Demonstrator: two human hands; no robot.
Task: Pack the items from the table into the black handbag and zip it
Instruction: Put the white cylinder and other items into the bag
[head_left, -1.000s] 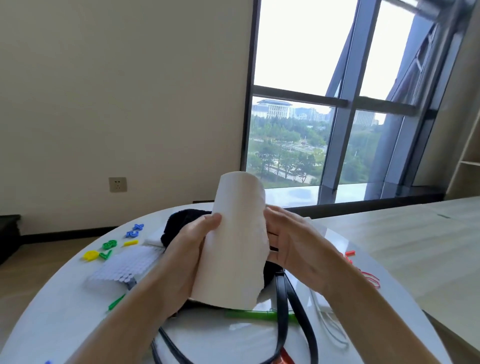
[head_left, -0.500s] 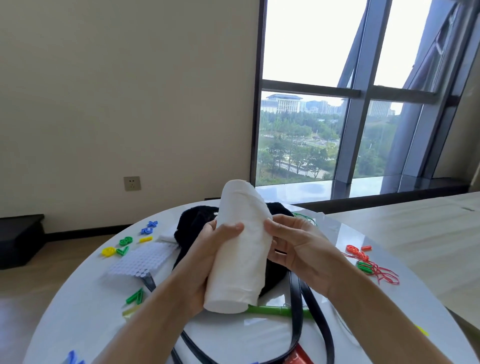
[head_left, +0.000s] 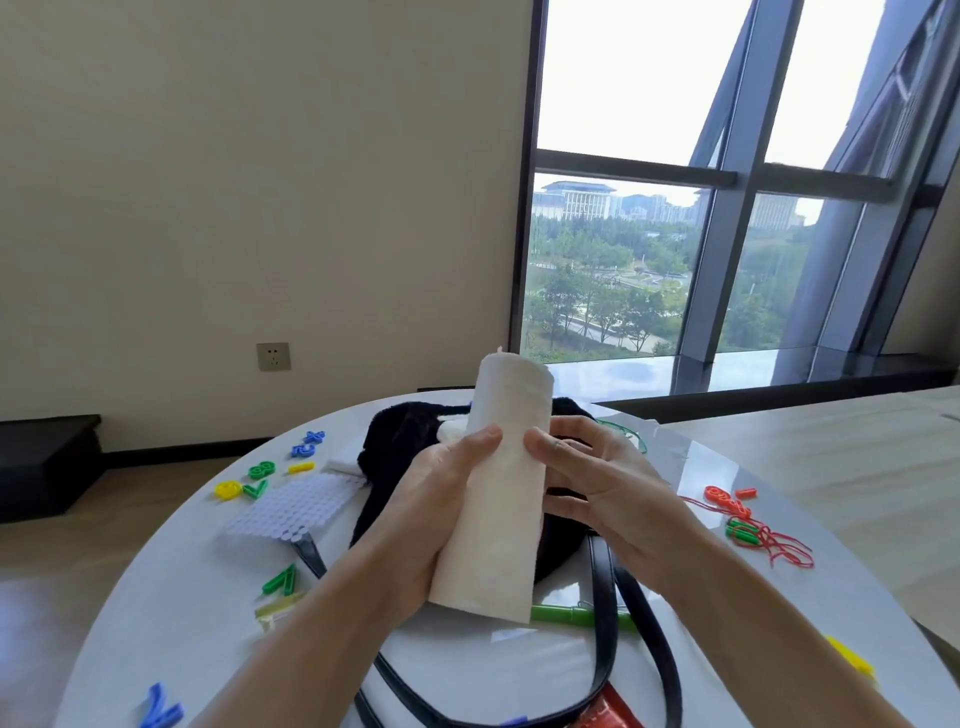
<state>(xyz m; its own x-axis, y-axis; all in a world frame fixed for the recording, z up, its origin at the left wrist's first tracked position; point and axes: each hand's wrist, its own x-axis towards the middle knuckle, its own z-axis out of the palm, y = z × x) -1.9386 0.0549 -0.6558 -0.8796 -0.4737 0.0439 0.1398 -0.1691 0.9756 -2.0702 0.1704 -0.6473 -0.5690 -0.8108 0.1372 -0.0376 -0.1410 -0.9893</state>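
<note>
While the left hand wraps around the rolled white cloth, the right hand pinches the roll's right edge, and the black handbag lies just behind both hands on the tabletop.

Wall socket L of window; low black cabinet far L.

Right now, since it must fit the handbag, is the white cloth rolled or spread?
Rolled: the white cloth forms a tube, held between left hand and right hand.
</note>
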